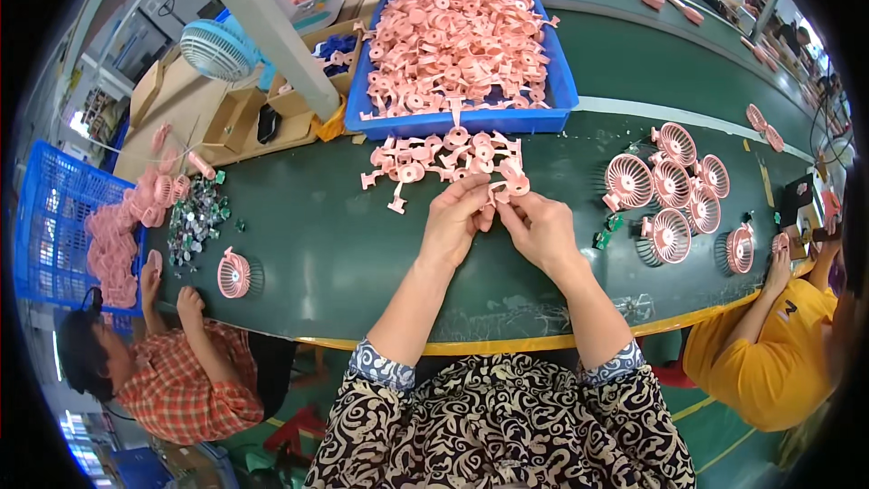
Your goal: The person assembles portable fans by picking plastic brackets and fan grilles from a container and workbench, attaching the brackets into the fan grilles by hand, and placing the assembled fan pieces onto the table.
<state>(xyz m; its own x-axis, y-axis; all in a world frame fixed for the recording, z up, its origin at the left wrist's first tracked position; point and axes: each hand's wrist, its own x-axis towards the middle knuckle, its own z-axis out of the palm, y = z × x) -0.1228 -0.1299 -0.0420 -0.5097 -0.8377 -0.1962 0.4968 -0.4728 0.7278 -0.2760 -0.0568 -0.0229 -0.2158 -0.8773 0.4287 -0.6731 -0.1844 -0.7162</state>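
Observation:
Over the middle of the green bench, my left hand [453, 222] and my right hand [545, 231] meet with closed fingertips. Between them they pinch a small pink plastic part [515, 184] with a round end; its lower portion is hidden behind my fingers. Just beyond my hands lies a loose heap of similar pink parts [412, 156], some with a round disc and a stem. Behind that heap stands a blue tray [566, 101], piled high with more pink pieces [453, 36].
To the right sit several pink round fan cages [672, 234] and green circuit boards [604, 237]. At left are a lone fan cage [233, 273], small electronic parts [195, 217] and a blue basket [54, 226]. A metal post [262, 18] rises at back left. Co-workers sit on both sides.

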